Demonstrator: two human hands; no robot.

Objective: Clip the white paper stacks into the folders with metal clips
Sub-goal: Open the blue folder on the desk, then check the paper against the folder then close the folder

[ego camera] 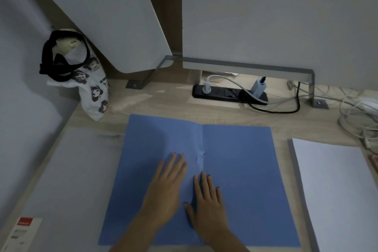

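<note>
Fig.: Open folder (235,170) flattened on counter (173,104), centre frame.
Paper stack (335,186) at right edge, not yet inserted; no clip seen. L hand (163,194) & R hand (206,204) lie flat w/ fingers extended, holding nothing, pressing beside crease; task looks early.

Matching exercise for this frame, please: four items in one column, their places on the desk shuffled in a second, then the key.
1. blue folder
2. printed tote bag
3. power strip
4. white paper stack

A. back of the desk, under the metal rail
B. right edge
C. back left corner
D. centre, open flat under both hands

Pairs: 1-D, 2-C, 3-A, 4-B
</note>
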